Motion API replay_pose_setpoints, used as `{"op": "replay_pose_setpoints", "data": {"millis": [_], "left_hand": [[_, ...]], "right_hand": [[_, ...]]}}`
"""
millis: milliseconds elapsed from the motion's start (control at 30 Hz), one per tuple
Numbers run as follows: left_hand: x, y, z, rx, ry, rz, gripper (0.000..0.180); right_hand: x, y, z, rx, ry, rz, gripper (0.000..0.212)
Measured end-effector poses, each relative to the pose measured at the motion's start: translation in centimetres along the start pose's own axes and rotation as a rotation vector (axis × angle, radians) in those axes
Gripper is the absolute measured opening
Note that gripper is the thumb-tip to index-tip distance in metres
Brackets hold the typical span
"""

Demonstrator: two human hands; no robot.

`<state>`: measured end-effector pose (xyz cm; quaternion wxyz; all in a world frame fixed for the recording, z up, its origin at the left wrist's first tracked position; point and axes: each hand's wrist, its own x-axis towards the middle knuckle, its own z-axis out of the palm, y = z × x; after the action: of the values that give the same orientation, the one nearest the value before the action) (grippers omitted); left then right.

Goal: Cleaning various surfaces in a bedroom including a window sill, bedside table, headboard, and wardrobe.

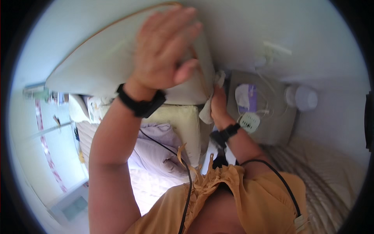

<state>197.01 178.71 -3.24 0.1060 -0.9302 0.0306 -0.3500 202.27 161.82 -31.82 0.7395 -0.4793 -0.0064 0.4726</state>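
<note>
A tall pale headboard (101, 58) with brown trim leans or stands along the wall ahead of me. My left hand (167, 48), blurred by motion, is raised in front of it with fingers stretched out and thumb apart, holding nothing. Whether the palm touches the headboard I cannot tell. Lower and to the right, my right hand (219, 102) grips a whitish cloth (206, 112) at the headboard's right side edge. Part of the cloth also shows above that hand. The right fingers are mostly hidden. Both wrists carry dark bands.
Right of my right hand, a grey-brown bedside cabinet (269, 130) bears a white-and-purple tissue pack (252, 98), a round pale power socket (249, 122), cables and a white rounded container (306, 98). Below the headboard are a cream cushion (189, 119) and a lilac quilt (156, 142). Black cables cross my front.
</note>
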Motion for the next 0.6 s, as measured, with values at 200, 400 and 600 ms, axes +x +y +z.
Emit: {"op": "replay_pose_setpoints", "data": {"millis": [200,400,600], "left_hand": [[-0.6,1.0,-1.2,-0.046,-0.043,-0.083,0.046],[-0.1,5.6,-5.2,-0.169,0.058,-0.361,0.050],[-9.4,17.3,-8.1,-0.332,0.305,-1.064,0.047]], "right_hand": [[-7.1,-12.4,9.7,-0.224,-0.117,-0.321,0.048],[-10.3,-19.9,12.6,-0.251,-0.252,-0.624,0.050],[-9.7,-24.3,18.0,-1.639,-0.730,-1.653,0.076]]}}
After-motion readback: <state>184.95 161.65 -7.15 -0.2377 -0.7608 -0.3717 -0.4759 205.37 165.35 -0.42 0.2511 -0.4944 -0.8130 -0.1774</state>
